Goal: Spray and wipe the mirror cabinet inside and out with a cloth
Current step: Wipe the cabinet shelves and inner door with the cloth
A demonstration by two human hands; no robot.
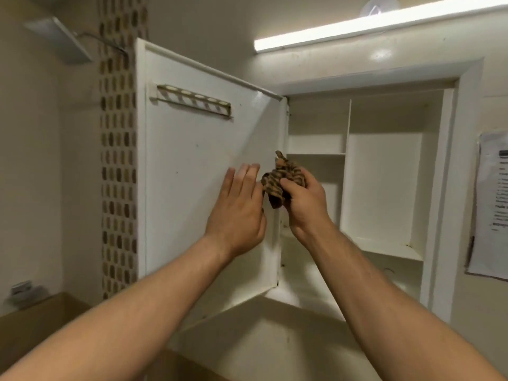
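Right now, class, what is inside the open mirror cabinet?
Only white shelves and a vertical divider show; the right hand, gripping the striped cloth, hides part of the left side.

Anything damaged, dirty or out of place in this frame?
Only minor wear: small dark specks dot the inner face of the door, and a dark, chipped-looking spot marks the shelf at its back right corner. Nothing spilled or askew.

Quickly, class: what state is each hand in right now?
Left hand: open, fingers straight, in front of the open door.
Right hand: grips the bunched striped cloth.
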